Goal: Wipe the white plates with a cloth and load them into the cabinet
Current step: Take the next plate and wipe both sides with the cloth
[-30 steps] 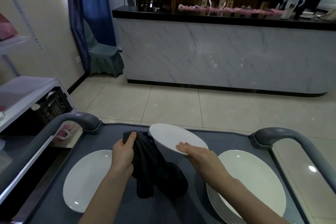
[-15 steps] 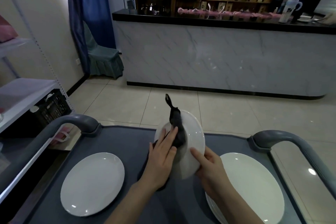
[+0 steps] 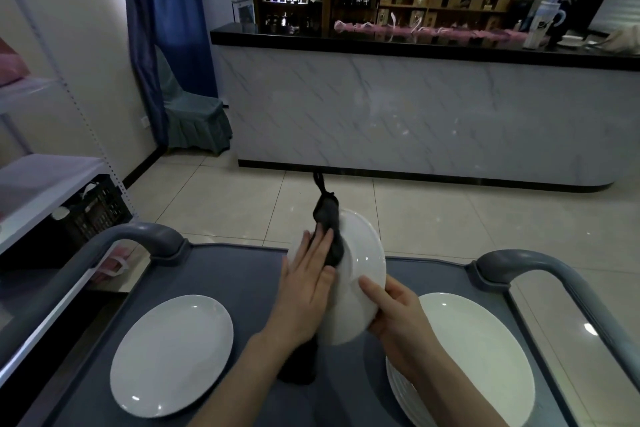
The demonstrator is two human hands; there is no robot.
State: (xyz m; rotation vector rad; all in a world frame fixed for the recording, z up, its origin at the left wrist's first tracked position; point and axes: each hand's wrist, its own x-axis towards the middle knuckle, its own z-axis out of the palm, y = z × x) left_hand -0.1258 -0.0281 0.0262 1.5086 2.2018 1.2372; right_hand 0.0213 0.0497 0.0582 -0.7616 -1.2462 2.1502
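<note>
Left hand lies flat with its fingers straight, pressing a black cloth against the face of a tilted white plate. Right hand grips this plate at its 5 o'clock rim, thumb across the face and the fingers curled behind. The plate is held up on edge above the middle of the grey worktop. One end of the cloth sticks up past the rim at 12 o'clock, and another part hangs down under the left wrist at 6 o'clock. At 7 o'clock from the held plate a single plate lies flat on the worktop. At 4 o'clock a stack of plates sits partly under the right forearm. Curved grey handles rise at the worktop's far corners, 10 o'clock and 2 o'clock.
</note>
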